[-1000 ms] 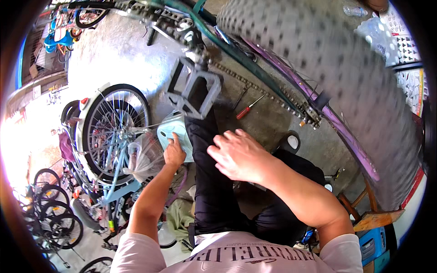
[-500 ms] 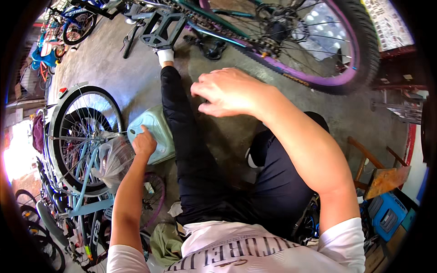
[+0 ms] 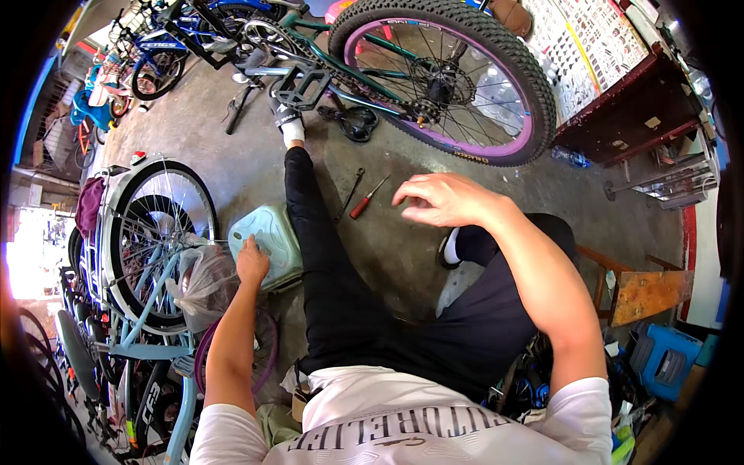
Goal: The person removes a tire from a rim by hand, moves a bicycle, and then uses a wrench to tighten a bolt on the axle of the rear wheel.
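My left hand (image 3: 253,262) rests on top of a pale green plastic stool (image 3: 273,232), index finger stretched out and nothing held. Above the floor, between my knees and the bicycle wheel, hangs my right hand (image 3: 449,200). Its fingers are loosely bent and apart, with nothing visible in them. On the concrete beyond my left leg lie a screwdriver (image 3: 359,208) with a red handle and a slim dark wrench (image 3: 358,180). Farther off is a bicycle with a purple-rimmed rear wheel (image 3: 511,128), a chain and a black pedal (image 3: 304,89).
At left, a light blue bicycle (image 3: 151,350) has a clear plastic bag (image 3: 203,288) beside its wheel. A wooden stool (image 3: 649,297) and a blue case (image 3: 665,353) are at right. A dark red cabinet (image 3: 628,116) stands beyond. More bicycles (image 3: 159,66) crowd the far left.
The view has shifted, so the bicycle wheel sits higher and farther left. The screwdriver and wrench have come into sight past my right hand. My left hand remains on the plastic stool.
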